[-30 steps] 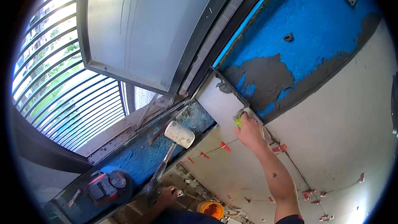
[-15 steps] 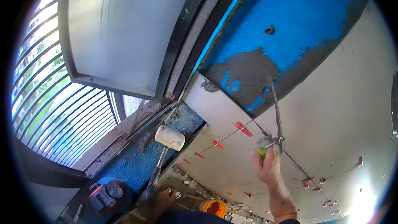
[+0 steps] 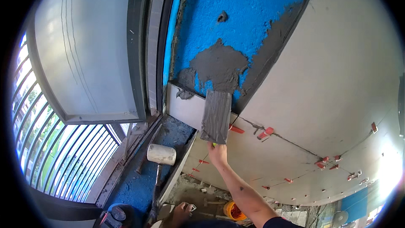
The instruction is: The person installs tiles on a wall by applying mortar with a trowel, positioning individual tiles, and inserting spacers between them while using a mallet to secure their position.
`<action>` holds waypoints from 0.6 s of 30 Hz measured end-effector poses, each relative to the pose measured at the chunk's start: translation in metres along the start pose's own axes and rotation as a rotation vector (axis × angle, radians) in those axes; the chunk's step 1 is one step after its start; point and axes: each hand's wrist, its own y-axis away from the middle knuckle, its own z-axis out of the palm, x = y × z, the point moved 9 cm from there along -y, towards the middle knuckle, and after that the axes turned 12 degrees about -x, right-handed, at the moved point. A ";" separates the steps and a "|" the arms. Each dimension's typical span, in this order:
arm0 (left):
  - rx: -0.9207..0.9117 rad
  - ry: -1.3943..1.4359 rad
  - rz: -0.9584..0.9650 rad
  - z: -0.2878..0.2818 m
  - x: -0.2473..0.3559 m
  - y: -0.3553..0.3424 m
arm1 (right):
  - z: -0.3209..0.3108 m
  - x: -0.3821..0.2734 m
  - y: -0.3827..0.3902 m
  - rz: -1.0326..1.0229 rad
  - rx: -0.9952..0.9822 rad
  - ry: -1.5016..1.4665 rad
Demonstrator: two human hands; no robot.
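Observation:
My right hand (image 3: 218, 155) is closed round the yellow-green handle of a flat rectangular trowel (image 3: 216, 117). The broad blade faces me, smeared with grey mortar. Its upper end overlaps the lower edge of a grey mortar patch (image 3: 221, 65) on the blue-coated wall (image 3: 206, 31). Behind the blade lies a pale tile (image 3: 185, 109) with a mortar blob (image 3: 184, 94) on its upper edge. Low in the picture, my left hand (image 3: 181, 214) is closed beside a small whitish piece; what it grips is too small to make out.
A white-headed mallet (image 3: 161, 154) rests on the blue window sill (image 3: 135, 181). Large pale tiles (image 3: 337, 59) cover the wall to the right, with red wedges (image 3: 265, 133) along the joints. Below stands an orange bucket (image 3: 234, 211). An open window panel (image 3: 88, 50) is at left.
My view has turned, so the wall and window sit further left. The trowel has gone from edge-on to blade facing me, just below the mortar patch. My left hand remains low.

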 end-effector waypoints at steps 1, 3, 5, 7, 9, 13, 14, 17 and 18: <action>0.031 -0.097 -0.014 0.003 -0.022 -0.001 | 0.003 -0.004 0.003 0.005 0.019 -0.053; 0.093 -0.254 0.013 0.005 -0.046 -0.004 | 0.018 0.010 0.013 0.058 -0.014 -0.067; -0.007 -0.104 -0.039 0.013 -0.052 -0.002 | 0.028 0.022 0.025 0.107 -0.050 -0.073; 0.054 0.007 0.067 0.010 -0.034 0.007 | 0.029 0.023 0.036 0.098 -0.056 -0.030; 0.135 0.109 0.169 -0.010 -0.016 0.021 | 0.025 0.002 0.056 0.209 -0.221 -0.104; 0.047 0.115 0.143 -0.014 0.009 0.027 | 0.007 -0.005 0.111 0.262 -0.572 0.036; 0.005 0.152 0.144 -0.009 0.015 0.025 | -0.004 -0.005 0.114 0.265 -0.571 0.046; 0.050 0.082 0.074 -0.014 0.019 0.021 | -0.026 -0.029 0.115 0.282 -0.691 -0.265; 0.067 0.083 0.064 -0.016 0.012 0.021 | -0.042 -0.052 0.105 0.260 -0.696 -0.332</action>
